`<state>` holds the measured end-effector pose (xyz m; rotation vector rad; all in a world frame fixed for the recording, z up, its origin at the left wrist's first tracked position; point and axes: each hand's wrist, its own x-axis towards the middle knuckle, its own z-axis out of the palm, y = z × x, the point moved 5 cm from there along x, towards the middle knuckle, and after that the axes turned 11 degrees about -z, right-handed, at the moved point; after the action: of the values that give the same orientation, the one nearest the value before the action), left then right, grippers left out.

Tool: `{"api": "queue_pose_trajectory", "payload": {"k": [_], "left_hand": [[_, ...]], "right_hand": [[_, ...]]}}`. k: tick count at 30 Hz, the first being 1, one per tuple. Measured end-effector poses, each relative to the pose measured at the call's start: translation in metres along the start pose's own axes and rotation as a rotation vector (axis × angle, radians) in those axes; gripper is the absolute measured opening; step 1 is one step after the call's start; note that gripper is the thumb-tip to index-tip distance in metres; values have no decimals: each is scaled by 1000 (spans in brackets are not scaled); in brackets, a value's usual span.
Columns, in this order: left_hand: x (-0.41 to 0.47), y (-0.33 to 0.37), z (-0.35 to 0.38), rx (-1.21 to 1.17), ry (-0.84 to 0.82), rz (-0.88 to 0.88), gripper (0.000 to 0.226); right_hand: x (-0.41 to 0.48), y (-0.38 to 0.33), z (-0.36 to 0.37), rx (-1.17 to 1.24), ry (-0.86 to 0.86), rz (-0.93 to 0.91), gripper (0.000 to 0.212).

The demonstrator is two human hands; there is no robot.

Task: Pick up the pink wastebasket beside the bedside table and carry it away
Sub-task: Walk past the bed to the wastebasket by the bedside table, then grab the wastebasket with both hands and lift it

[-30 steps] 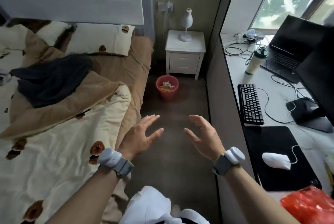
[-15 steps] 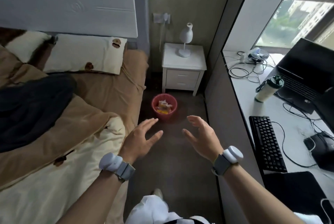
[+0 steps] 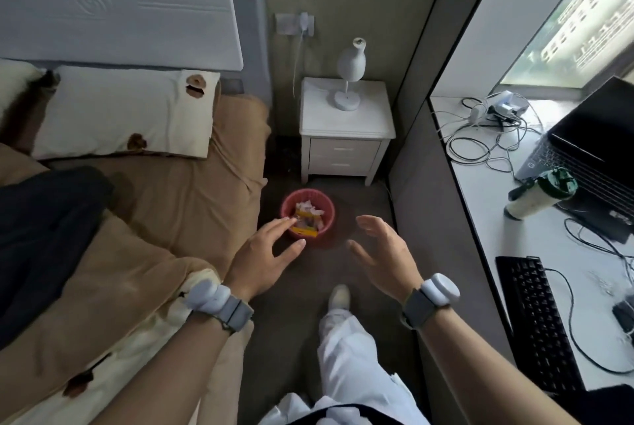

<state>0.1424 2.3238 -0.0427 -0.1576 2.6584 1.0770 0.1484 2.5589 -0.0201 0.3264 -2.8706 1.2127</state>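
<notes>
The pink wastebasket (image 3: pixel 326 207) stands on the dark floor in front of the white bedside table (image 3: pixel 346 131), with paper scraps and a yellow packet inside. My left hand (image 3: pixel 266 253) is stretched out, fingers spread, and its fingertips overlap the basket's near left rim in the picture; whether they touch it I cannot tell. To the right, my right hand (image 3: pixel 386 254) is open too, fingers apart, clear of the basket. Neither hand holds anything.
A bed (image 3: pixel 154 191) with tan sheets and pillows borders the narrow floor strip on the left. On the right runs a desk (image 3: pixel 480 205) with a keyboard (image 3: pixel 538 321), laptop, cables and a bottle (image 3: pixel 538 196). A white lamp (image 3: pixel 350 76) stands on the bedside table. My foot (image 3: pixel 339 297) is on the floor.
I have moved closer to the wastebasket and the bedside table, which look larger and nearer. Both hands have reached forward, the left now overlapping the basket's rim. A foot has stepped into view.
</notes>
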Motion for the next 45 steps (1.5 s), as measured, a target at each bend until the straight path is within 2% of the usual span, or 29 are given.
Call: {"api": "queue_pose_trajectory", "payload": {"k": [5, 9, 14, 18, 24, 28, 30, 35, 38, 45], "left_hand": [[89, 16, -8, -11, 30, -31, 57], [176, 34, -22, 7, 44, -131, 59], [241, 25, -28, -63, 9, -175, 72], [301, 17, -21, -15, -26, -239, 68], [365, -8, 16, 73, -90, -300, 57], [419, -49, 66, 127, -202, -319, 50], [452, -91, 105, 151, -256, -355, 51], [507, -168, 178, 245, -291, -379, 56], [522, -207, 217, 259, -321, -373, 67], [550, -301, 285, 286, -291, -496, 74]], "right_hand": [[93, 34, 1, 27, -21, -18, 44], [195, 61, 3, 72, -104, 6, 47], [271, 84, 10, 45, -166, 26, 48], [321, 116, 19, 75, -146, 93, 51], [342, 177, 59, 55, -183, 225, 46], [347, 232, 105, 51, -186, 344, 35], [343, 276, 152, 35, -225, 415, 32], [331, 366, 255, 44, -335, 535, 42], [324, 409, 308, 64, -352, 554, 40], [304, 504, 391, 47, -298, 695, 58]]}}
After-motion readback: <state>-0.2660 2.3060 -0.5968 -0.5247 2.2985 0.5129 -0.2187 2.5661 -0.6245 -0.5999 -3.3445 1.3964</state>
